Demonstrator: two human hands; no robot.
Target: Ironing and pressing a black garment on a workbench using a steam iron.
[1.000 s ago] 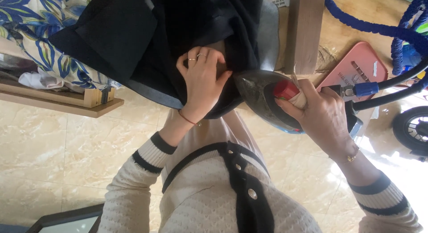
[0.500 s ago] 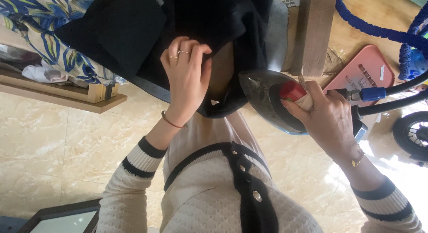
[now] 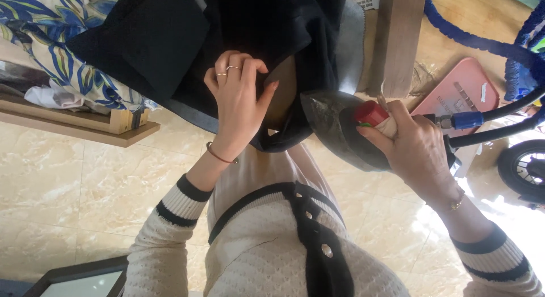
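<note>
Black cloth (image 3: 170, 41), soft, w/ pointed iron (image 3: 335, 126)

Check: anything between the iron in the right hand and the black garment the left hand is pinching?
Nothing visible. The iron, gripped by the right hand, sits beside the black garment; only open air separates its tip from the fold pinched by the left hand.

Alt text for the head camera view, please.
The left hand pinches the edge of a black fabric garment while the right hand grips a dark grey steam iron with a red knob beside it, above a beige tiled floor.
</note>
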